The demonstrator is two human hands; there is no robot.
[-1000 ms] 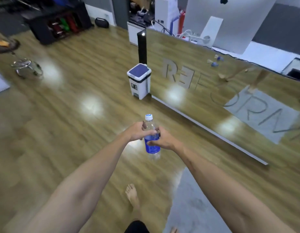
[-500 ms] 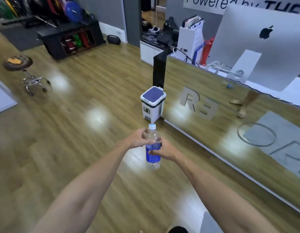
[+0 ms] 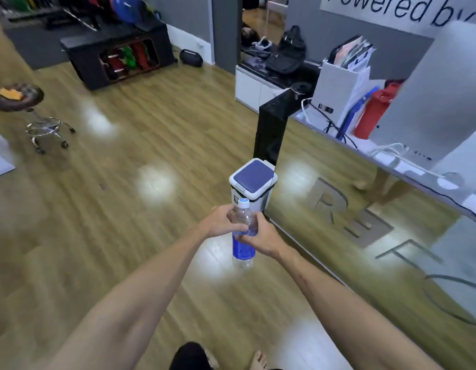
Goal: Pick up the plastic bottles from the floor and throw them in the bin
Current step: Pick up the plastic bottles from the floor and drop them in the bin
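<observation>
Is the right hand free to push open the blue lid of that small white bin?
Probably not yet. The right hand and left hand both grip the clear plastic bottle with the blue label, and the white bin with the blue lid stands ahead, closed.

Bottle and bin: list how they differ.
The bottle is clear with a blue label; the bin is opaque white with a dark blue lid. The bottle is held up by the left hand and right hand; the bin stands on the floor. Both are upright and closed.
</observation>
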